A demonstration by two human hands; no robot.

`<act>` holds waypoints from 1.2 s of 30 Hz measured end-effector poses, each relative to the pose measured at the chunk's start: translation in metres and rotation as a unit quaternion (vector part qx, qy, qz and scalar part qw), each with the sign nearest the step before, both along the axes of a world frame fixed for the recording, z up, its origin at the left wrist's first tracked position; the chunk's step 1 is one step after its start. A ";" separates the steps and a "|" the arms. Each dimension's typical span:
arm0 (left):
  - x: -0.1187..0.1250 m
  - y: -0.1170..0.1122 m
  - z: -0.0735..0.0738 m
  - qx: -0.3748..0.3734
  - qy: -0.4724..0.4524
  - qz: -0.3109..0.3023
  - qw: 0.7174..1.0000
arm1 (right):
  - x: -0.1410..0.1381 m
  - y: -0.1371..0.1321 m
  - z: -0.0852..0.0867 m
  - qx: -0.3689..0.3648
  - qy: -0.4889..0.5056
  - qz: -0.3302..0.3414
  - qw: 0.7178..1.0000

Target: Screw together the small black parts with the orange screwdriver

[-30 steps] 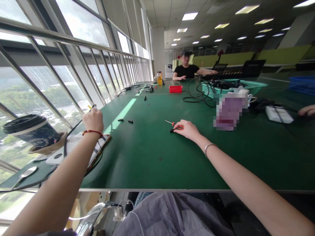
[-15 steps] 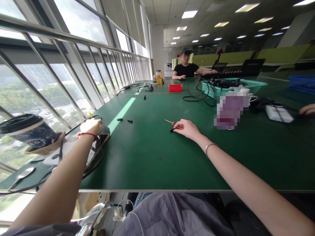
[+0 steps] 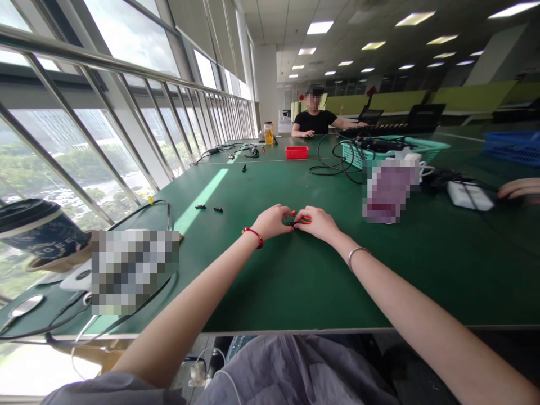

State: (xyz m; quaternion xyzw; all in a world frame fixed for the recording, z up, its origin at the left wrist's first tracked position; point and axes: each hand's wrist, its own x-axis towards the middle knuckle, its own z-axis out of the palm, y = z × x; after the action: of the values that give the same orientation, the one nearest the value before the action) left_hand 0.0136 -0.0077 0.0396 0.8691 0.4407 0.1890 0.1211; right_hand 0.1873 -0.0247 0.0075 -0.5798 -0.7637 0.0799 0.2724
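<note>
My left hand and my right hand meet at the middle of the green table. Both have curled fingers closed over a small orange-handled screwdriver and a small black part between them. Which hand grips which piece is hidden by the fingers. A red string bracelet is on my left wrist, a silver bangle on my right. Two small black parts lie on the table to the left of my hands.
A paper coffee cup, a blurred-out flat item and black cables sit at the left edge by the window rail. A blurred purple box, a teal basket, a red tray and another person's hand are farther off. A seated person is at the table's far end.
My left hand left the cable at the table's left edge and swung right to join my right hand over the screwdriver. My right hand stayed in place.
</note>
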 end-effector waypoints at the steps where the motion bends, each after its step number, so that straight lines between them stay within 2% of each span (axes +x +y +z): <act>1: 0.003 0.002 -0.006 -0.019 -0.012 -0.003 1.000 | 0.000 0.000 0.000 0.001 0.000 0.000 1.000; 7: -0.003 0.005 -0.034 -0.049 -0.193 -0.005 0.980 | 0.000 0.001 0.000 0.008 0.004 -0.002 1.000; 9: -0.005 0.003 -0.040 -0.051 -0.217 0.005 0.975 | 0.000 0.000 0.000 0.012 0.002 -0.003 1.000; 21: -0.003 0.004 -0.043 -0.012 -0.177 0.022 0.984 | 0.004 -0.004 0.011 0.037 -0.063 0.002 0.997; 26: -0.003 0.005 -0.041 -0.006 -0.165 0.026 0.986 | 0.016 -0.004 0.022 0.116 0.068 -0.044 0.990; 31: -0.003 0.010 -0.042 -0.002 -0.162 0.026 0.987 | 0.014 -0.015 0.036 0.218 0.224 -0.082 0.946; 33: -0.004 0.011 -0.042 0.003 -0.157 0.023 0.987 | 0.008 -0.021 0.040 0.243 0.258 -0.078 0.932; 36: -0.004 0.010 -0.042 0.019 -0.148 0.019 0.989 | 0.000 -0.029 0.043 0.252 0.268 -0.044 0.929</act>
State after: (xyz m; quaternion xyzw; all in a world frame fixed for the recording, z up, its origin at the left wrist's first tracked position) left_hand 0.0099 0.0025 -0.0023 0.8253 0.4307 0.3257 0.1651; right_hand 0.1868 -0.0533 0.0508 -0.4817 -0.6313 0.0249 0.6073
